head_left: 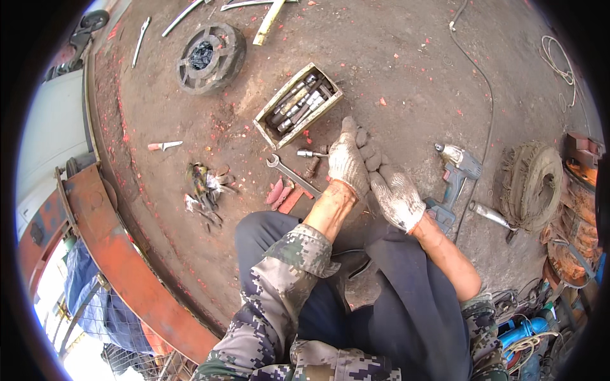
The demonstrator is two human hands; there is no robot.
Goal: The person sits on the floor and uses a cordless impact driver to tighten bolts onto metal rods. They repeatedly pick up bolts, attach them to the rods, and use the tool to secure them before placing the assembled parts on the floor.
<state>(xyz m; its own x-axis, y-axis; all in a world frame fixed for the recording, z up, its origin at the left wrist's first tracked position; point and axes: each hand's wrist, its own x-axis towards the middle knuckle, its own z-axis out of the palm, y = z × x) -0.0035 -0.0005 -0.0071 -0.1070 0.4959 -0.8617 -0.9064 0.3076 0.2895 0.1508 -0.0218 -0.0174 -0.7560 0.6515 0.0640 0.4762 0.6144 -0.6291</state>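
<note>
Socket (pixel 307 153): chrome, lying on the dirty ground (pixel 394 82) just left of my left hand; its far end runs up close to the glove, and I cannot tell whether they touch.
Left hand (pixel 348 162): in a pale work glove, beyond my knees; one finger points away from me, the others are largely hidden, so I cannot tell how far it is open or whether it grips anything.
Right hand (pixel 397 197): gloved too, its grey fingers slightly curled and up against the left; the socket lies across from it, past the left. From my view I cannot see anything in its grasp, nor rule it out.
Wrench (pixel 295 177): silver, slanting below the socket, near my left wrist.
Box (pixel 311 122): filled with metal tools, ahead of the socket.
Power tool (pixel 454 181): grey, on the ground to the right of my right hand.
</note>
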